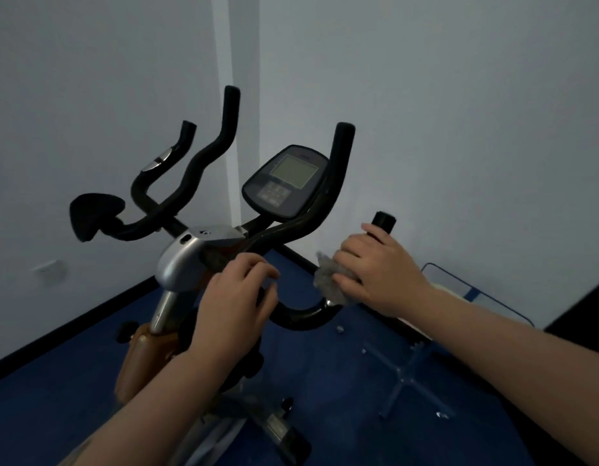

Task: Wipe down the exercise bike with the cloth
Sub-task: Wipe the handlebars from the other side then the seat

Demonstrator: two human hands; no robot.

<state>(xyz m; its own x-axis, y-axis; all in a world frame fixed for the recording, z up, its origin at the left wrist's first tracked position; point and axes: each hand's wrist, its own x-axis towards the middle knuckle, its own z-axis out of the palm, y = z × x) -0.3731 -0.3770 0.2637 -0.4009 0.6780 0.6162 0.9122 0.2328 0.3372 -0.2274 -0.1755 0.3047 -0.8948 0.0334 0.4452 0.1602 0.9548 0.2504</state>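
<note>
The exercise bike (187, 260) stands in a room corner, with black curved handlebars, a silver stem cover and a console (286, 181) with a grey screen. My right hand (375, 274) grips the grey cloth (328, 280) wrapped around the near right handlebar grip, whose black end (384, 220) sticks out above my fingers. My left hand (239, 297) holds the black handlebar bend (303, 317) close to the stem, fingers curled over it. The lower frame and pedal area show below my left forearm.
White walls close in behind the bike, with a wall socket (49, 270) at the left. The floor (56, 408) is blue carpet. A metal cross-shaped stand (405, 375) lies on the floor at the right, and a flat white-and-blue panel (459, 287) leans near the right wall.
</note>
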